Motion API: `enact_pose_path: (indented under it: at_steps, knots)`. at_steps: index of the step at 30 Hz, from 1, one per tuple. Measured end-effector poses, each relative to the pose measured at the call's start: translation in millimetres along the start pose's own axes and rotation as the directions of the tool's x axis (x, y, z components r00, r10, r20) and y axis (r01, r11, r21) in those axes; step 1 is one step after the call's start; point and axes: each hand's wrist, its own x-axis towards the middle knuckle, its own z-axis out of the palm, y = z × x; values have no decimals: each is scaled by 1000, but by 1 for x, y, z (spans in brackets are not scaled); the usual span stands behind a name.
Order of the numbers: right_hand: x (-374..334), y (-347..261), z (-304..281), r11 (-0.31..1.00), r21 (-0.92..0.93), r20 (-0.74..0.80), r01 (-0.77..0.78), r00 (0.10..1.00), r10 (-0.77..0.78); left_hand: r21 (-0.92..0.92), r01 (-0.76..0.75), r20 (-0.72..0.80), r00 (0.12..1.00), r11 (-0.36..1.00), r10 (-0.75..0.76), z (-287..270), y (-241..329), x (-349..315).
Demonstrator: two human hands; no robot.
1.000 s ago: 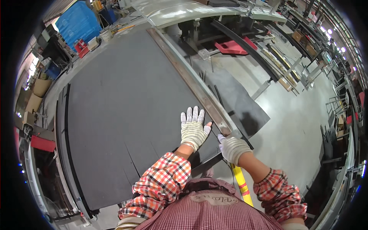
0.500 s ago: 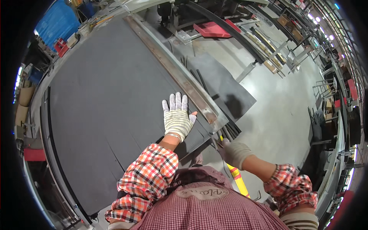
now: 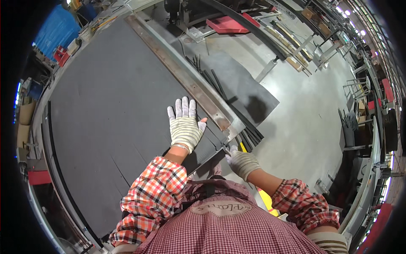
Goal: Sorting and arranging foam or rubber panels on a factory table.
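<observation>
A large dark grey sheet (image 3: pixel 110 101) lies flat over the work table in front of me. My left hand (image 3: pixel 185 127), in a striped white glove with the thumb tip bare, presses flat on it with fingers stretched out. Along the sheet's right side runs a long metal rail (image 3: pixel 190 84) with a rusty brown strip. My right hand (image 3: pixel 244 163), also gloved, is closed at the near right corner, just below the rail's end. Something thin shows at its fingertips against the sheet's edge, too small to name. Thin dark lines mark the sheet near my left forearm.
Black strips (image 3: pixel 251 137) lie beyond the rail, beside another grey sheet (image 3: pixel 245 84) on the floor. A yellow and red post (image 3: pixel 266 201) stands below my right wrist. Farther off are a red tray-like piece (image 3: pixel 228 24), metal stands and a blue cover (image 3: pixel 57 29).
My right hand has moved up and left to the sheet's near corner, by the rail's end. My left hand stays flat on the sheet; the whole view has shifted slightly.
</observation>
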Motion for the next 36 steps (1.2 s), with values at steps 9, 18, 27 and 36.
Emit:
enact_pose_path:
  at_steps: [9,18,27,36]
  knots:
    - [9,-1,-4,1000,12,67,-19,998,18,28,-2,25,1000,1000,1,-2,3,2]
    - [6,6,-6,998,-43,102,41,994,-36,40,-3,13,1000,999,2,2,1,0]
    - [1,25,25,996,63,76,63,995,-68,55,-1,-18,1000,998,2,10,-12,-8]
    - [-27,13,-3,991,50,225,-120,969,106,87,33,73,997,996,-39,5,-13,-7]
